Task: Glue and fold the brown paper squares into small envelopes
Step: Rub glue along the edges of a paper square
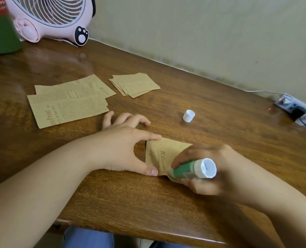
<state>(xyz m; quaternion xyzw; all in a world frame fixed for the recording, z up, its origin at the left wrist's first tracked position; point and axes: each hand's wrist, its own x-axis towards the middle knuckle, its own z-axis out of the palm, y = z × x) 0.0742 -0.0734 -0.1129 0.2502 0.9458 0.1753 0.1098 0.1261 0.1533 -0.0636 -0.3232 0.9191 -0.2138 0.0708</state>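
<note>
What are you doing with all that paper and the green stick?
A person is gluing a small brown printed paper square on the wooden table. The left hand pins the square flat with thumb and forefinger, while the right hand grips a green-and-white glue stick with its tip on the paper's near edge. The stick's white round cap stands off to the side. Farther back lie larger brown printed sheets and a stack of cut brown squares.

The large brown sheet (66, 106) reads "rePrint"; the paper square (162, 154) shows "H.".
</note>
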